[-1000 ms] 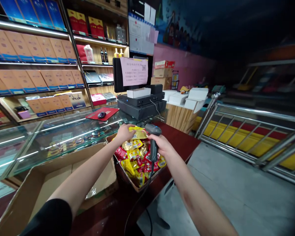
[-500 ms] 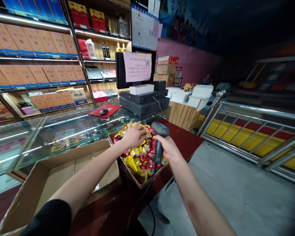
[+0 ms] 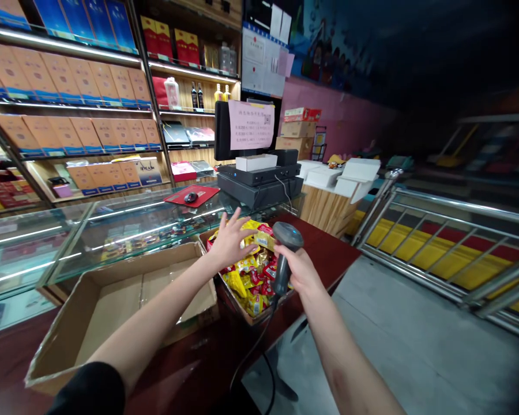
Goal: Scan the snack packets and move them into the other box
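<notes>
My left hand (image 3: 232, 241) is over the far left part of a box of wrapped snacks, its fingers spread and nothing held in them. Wrapped round the handle of a dark grey barcode scanner (image 3: 287, 236) is my right hand (image 3: 299, 266). The scanner is upright above the right side of the box, its cable running down toward me. Red and yellow packets (image 3: 248, 279) fill the box. A yellow packet (image 3: 264, 239) lies near my right fingertips; whether they touch it I cannot tell.
An open cardboard box (image 3: 121, 300) stands at the left. Behind are a glass display counter (image 3: 125, 222), a mouse on a red mat (image 3: 203, 197) and a monitor with a pink notice (image 3: 251, 125). A metal railing (image 3: 450, 213) runs along the right.
My left hand has lifted a little off the packets and its fingers have spread wider. A yellow packet now shows between my hands. The view has shifted slightly.
</notes>
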`<state>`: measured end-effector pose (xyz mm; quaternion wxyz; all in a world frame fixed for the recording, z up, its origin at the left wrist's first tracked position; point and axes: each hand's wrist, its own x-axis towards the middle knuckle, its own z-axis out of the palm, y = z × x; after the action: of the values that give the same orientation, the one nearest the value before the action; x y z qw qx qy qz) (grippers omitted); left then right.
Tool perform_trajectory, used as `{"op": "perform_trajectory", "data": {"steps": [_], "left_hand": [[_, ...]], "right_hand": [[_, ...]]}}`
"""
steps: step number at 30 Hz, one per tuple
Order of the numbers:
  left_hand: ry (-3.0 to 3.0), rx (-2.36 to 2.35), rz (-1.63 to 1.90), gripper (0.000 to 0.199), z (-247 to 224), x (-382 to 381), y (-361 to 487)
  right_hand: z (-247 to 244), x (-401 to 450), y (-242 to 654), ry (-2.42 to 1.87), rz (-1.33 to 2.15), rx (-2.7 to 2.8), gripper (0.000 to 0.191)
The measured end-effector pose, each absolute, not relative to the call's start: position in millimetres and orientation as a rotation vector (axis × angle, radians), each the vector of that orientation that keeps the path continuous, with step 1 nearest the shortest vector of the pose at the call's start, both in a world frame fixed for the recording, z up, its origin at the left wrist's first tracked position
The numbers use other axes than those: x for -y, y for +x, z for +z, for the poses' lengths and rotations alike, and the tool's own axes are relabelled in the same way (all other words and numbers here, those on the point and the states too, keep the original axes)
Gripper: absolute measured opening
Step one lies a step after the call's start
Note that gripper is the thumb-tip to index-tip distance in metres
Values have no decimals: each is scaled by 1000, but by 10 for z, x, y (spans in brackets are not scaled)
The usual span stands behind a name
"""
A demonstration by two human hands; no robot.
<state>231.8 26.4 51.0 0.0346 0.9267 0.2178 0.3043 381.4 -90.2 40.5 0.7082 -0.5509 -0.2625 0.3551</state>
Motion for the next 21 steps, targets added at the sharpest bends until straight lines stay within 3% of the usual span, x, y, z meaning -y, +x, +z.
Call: {"op": "perform_trajectory", "data": {"steps": [3, 12, 17, 21], "left_hand": [[2689, -871, 1333, 41, 722, 3, 1991], [2565, -1126, 2347, 9, 1650, 842, 1189], [2660, -1218, 2466, 18, 2046, 1344, 798], [2784, -1289, 2399, 30, 1984, 1750, 637]], "right_hand": [[352, 981, 3721, -1231, 764, 536, 32], [293, 1140, 2960, -1147, 781, 637, 42], [372, 1363, 2510, -1131, 889, 738, 42], [386, 1525, 2337, -1045, 923, 773, 41]]}}
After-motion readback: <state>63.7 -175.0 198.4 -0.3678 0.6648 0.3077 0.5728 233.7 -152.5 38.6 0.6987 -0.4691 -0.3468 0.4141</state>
